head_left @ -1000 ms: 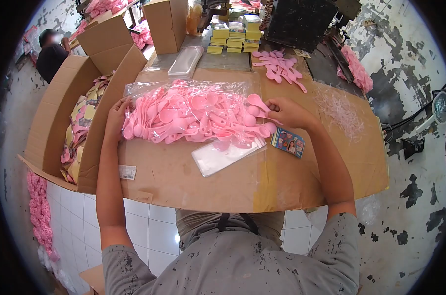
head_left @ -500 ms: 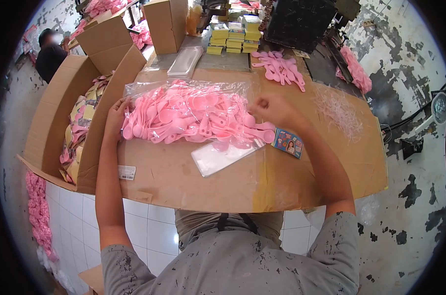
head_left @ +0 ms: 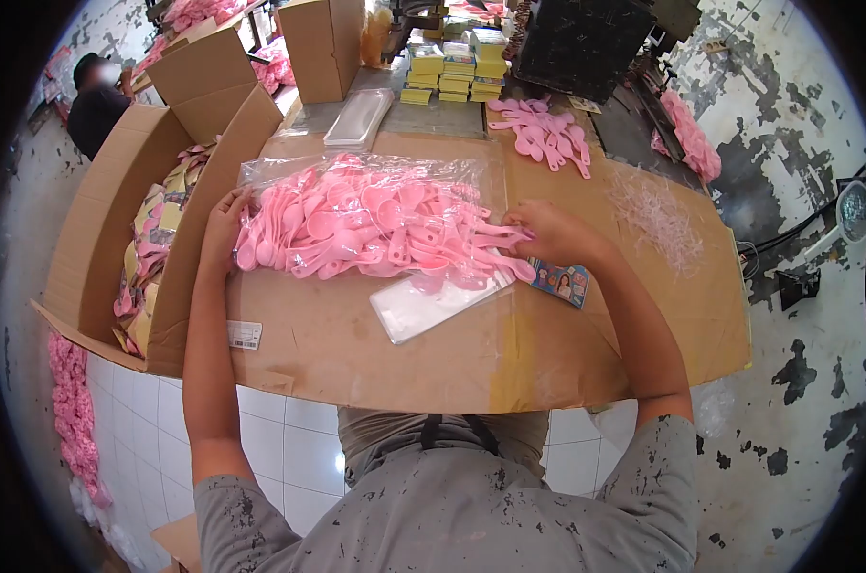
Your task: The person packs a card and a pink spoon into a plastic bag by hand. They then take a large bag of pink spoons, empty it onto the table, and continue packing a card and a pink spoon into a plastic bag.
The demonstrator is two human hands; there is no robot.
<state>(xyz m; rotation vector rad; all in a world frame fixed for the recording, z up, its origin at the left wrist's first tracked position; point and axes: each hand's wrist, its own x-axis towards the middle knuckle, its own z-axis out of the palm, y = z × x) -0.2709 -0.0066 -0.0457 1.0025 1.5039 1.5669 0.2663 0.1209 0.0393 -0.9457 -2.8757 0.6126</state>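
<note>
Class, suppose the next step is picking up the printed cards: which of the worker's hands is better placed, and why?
Probably the right. The right hand is close by the printed cards, at the right end of the bag of pink spoons; the left hand is at the bag's opposite end.

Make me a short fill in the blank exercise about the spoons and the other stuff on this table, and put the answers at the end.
1. The spoons inside the clear bag are ____ in colour.
2. Of the left hand and the right hand, the one closer to the open carton is the ____.
3. The printed cards lie closest to the ____ hand.
4. The sides of the stacks beyond the bag are coloured ____.

Missing words: pink; left; right; yellow.
</note>
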